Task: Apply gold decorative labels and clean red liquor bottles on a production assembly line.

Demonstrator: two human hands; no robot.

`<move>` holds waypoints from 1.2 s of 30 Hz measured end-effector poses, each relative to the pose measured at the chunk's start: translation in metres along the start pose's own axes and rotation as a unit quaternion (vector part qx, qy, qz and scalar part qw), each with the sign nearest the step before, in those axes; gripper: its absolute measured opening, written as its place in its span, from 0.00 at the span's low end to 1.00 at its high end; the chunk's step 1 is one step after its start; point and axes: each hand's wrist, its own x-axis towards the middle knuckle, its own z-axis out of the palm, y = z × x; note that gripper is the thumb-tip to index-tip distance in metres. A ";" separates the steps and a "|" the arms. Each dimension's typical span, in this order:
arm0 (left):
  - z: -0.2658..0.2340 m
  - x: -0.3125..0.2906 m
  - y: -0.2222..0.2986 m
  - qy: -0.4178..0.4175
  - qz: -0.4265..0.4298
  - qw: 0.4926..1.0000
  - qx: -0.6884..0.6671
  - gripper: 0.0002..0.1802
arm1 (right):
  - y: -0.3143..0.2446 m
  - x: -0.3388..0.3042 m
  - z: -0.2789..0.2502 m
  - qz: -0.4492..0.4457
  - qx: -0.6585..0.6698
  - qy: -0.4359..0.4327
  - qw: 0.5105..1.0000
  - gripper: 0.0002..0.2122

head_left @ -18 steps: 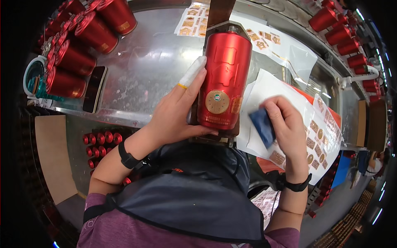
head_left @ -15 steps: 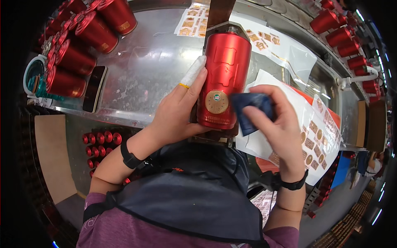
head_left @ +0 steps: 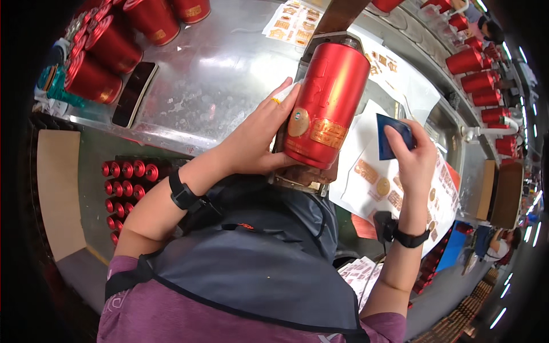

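A glossy red metal bottle (head_left: 333,94) lies on a dark stand, its neck pointing away from me. On its side are a round gold sticker (head_left: 298,122) and a wider gold sticker (head_left: 329,133); raised outlines mark its upper part. My left hand (head_left: 251,128) grips the bottle's left side, thumb near its base, one finger wrapped in white with a yellow band. Off to the right of the bottle, my right hand (head_left: 416,154) pinches a flat dark blue scraper (head_left: 392,136) above white sticker sheets (head_left: 366,186), touching neither bottle nor sheets.
Several red bottles (head_left: 114,43) crowd the bench's left end beside a phone (head_left: 135,94). Another sticker sheet (head_left: 293,23) lies at the back. Rows of small red bottles (head_left: 131,170) stand below the bench. More red bottles (head_left: 479,81) line the right; a person (head_left: 503,246) is farther off.
The bottle has turned leftward, bringing the round sticker to its left edge and the wide gold sticker into view. My right hand and the scraper have moved right, off the bottle.
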 end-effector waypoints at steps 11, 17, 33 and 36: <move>-0.001 0.004 -0.009 -0.080 0.013 0.996 -0.029 0.58 | -0.027 -0.057 0.014 -0.243 -0.048 0.036 0.968 0.13; -0.005 0.003 -0.008 -0.091 -0.010 0.993 -0.075 0.52 | -0.038 -0.064 0.026 -0.406 -0.137 0.024 0.903 0.22; -0.006 0.011 -0.010 -0.067 0.042 0.996 -0.047 0.56 | -0.024 -0.066 0.022 -0.373 -0.123 -0.036 0.919 0.22; -0.004 0.006 -0.014 -0.063 0.052 0.996 -0.041 0.54 | -0.024 -0.077 0.015 -0.374 -0.095 -0.078 0.919 0.18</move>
